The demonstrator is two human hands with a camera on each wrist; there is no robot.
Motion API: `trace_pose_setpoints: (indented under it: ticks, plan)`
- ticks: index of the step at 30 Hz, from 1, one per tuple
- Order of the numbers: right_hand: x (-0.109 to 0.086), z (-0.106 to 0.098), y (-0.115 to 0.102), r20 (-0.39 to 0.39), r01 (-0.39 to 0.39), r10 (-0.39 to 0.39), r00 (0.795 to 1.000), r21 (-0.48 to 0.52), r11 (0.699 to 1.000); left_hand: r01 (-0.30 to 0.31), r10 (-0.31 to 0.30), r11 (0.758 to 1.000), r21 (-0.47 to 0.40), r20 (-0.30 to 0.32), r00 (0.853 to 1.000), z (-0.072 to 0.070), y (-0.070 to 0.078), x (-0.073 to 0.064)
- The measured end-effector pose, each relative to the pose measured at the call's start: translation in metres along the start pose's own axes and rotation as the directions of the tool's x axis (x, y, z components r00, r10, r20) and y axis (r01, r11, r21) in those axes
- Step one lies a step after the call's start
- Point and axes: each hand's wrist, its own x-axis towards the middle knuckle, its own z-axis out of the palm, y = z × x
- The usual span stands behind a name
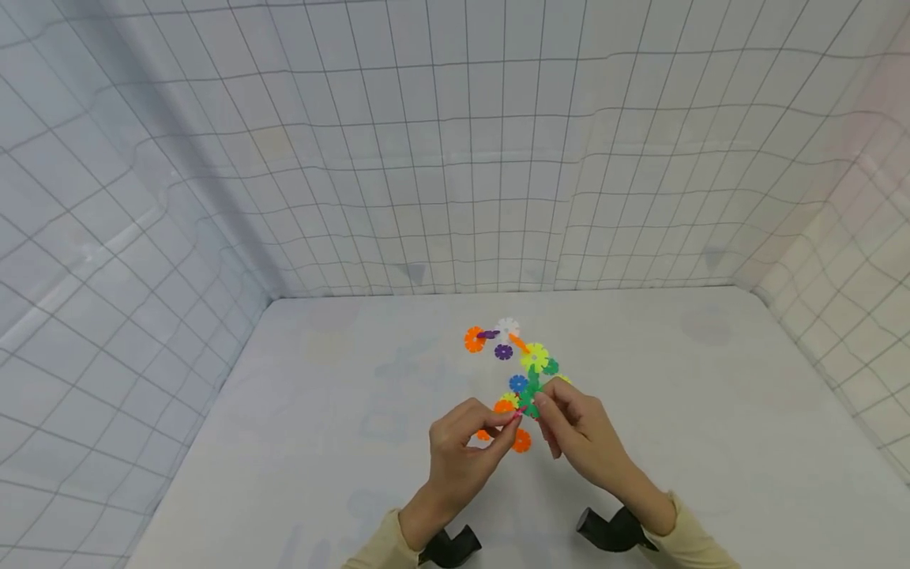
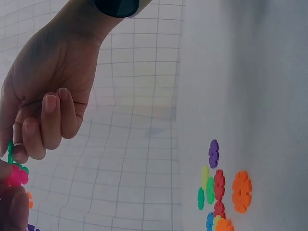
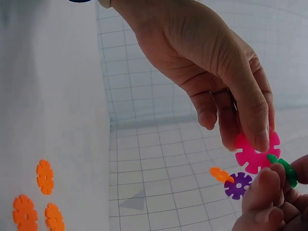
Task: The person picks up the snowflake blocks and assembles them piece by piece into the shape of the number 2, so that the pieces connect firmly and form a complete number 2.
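Nearly closed left grip (image 1: 457, 452): pink disc (image 3: 251, 160).

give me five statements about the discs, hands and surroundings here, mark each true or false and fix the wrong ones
1. The left hand pinches a pink disc. True.
2. The right hand lies flat on the table. False: it pinches a green disc.
3. A purple disc is joined to an orange disc. True.
4. Both sleeves are black. False: they are pale yellow.
5. The backdrop is plain. False: it bears a grid of dark lines.
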Motion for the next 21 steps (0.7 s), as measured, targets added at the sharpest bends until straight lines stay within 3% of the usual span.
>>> trace_pose_setpoints:
  ticks: [7,13,18,21]
  plan:
    - [-0.001,-0.001,0.012,0.067,-0.026,0.019,0.998,0.111,0.994,-0.013,0.013,1.0,0.022,-0.008,1.0,-0.001,0.001,0.001]
    - [0.0,-0.004,0.017,0.059,-0.063,0.053,0.997,0.168,0.984,-0.011,0.011,1.0,-0.019,0.016,1.0,0.0,-0.006,0.0]
    - [0.002,-0.009,0.019,0.024,-0.094,0.091,0.996,0.2,0.975,0.033,-0.031,0.998,-0.045,0.057,0.998,-0.004,-0.015,0.001]
    - [0.004,-0.014,0.018,-0.006,-0.116,0.12,0.993,0.224,0.968,0.119,-0.119,0.993,0.001,0.098,0.988,-0.008,-0.022,0.001]
